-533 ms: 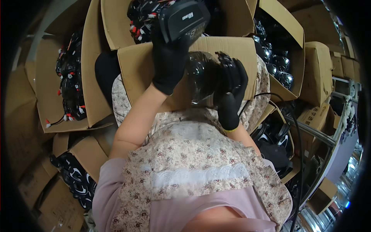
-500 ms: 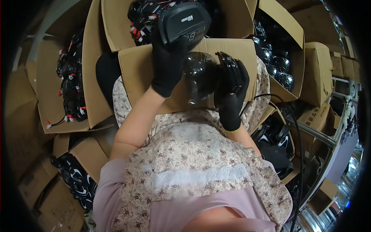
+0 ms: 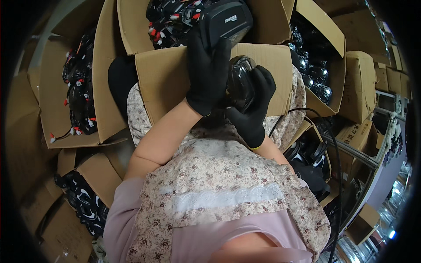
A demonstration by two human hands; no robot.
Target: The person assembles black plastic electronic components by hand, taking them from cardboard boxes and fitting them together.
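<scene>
Black gloves cover both of my hands. My left hand (image 3: 208, 72) grips a black boxy unit (image 3: 230, 21) with rounded corners and a small white mark, held tilted above the far flap of the cardboard box. Its fingers are partly hidden behind the unit. In my right hand (image 3: 256, 98) is a glossy dark plastic cover (image 3: 241, 83), rounded and curved, with the fingers wrapped round its right side. The cover is close beside my left palm, over the cardboard flap (image 3: 162, 79) across my lap. What lies under the cover is hidden.
A carton ahead holds black units with red and white connectors (image 3: 164, 26); another such carton (image 3: 70, 109) stands left. To the right, a carton holds shiny wrapped black parts (image 3: 318, 72). A black cable (image 3: 337, 162) hangs right, near a metal rack (image 3: 355, 149).
The black unit in my left hand has moved right and a little up. My right hand has brought the dark cover closer to the left hand and turned it.
</scene>
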